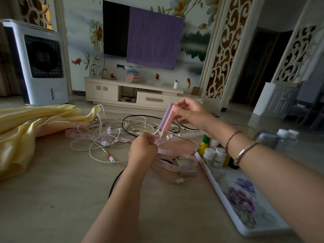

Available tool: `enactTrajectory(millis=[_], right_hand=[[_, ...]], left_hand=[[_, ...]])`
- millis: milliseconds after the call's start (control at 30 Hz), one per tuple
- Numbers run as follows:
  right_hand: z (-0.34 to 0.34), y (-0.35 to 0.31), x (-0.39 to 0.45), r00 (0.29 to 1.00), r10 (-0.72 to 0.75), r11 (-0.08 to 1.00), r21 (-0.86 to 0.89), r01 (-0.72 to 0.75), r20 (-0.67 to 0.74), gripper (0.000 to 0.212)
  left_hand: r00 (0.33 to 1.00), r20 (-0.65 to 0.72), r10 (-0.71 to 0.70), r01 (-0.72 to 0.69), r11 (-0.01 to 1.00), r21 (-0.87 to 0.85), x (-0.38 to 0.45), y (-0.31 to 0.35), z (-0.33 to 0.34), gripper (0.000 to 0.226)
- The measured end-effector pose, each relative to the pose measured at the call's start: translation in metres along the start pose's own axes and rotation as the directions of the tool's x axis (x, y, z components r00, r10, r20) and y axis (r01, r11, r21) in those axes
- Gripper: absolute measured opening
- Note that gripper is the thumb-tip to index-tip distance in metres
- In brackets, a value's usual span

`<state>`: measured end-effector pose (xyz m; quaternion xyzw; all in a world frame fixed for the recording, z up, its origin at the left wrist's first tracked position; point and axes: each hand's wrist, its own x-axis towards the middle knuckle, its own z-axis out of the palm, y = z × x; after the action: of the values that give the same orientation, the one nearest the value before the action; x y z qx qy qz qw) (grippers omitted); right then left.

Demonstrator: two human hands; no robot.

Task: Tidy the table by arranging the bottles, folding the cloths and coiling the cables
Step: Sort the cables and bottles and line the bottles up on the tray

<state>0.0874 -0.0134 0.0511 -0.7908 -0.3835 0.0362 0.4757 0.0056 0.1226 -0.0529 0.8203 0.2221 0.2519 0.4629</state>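
With the right hand (190, 113) gripping the slim pink-and-lilac power bank (166, 118) above the tangled white cables (105, 132) and the left hand (142, 148) pinching its short white lead (162, 137), a hard tug risks snagging the heap.

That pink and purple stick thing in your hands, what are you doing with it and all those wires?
A person's right hand holds up a small pink-and-purple bar, while the left hand pinches the white cable end hanging below it. A tangle of white cables and a pink measuring tape still lie loose on the table. The yellow satin cloth is unfolded. Small bottles stand on the flowered tray.
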Motion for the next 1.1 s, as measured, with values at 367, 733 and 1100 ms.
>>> enactTrajectory(millis=[367,733,1100], right_hand=[[-0.03,0.006,-0.065,0.954,0.052,0.864,0.492,0.105,-0.296,0.019],[-0.133,0.096,-0.154,0.878,0.074,0.994,0.109,-0.025,-0.473,0.016],[-0.171,0.162,-0.164,0.958,-0.039,0.4,-0.883,-0.247,-0.286,0.012]], left_hand=[[0.968,-0.069,0.242,-0.242,0.97,0.012,-0.031,0.028,0.022,0.021],[0.937,-0.068,0.343,-0.332,0.934,0.131,-0.073,0.064,0.089,0.017],[0.963,-0.034,0.266,-0.245,0.926,0.288,-0.075,0.079,0.124,0.035]])
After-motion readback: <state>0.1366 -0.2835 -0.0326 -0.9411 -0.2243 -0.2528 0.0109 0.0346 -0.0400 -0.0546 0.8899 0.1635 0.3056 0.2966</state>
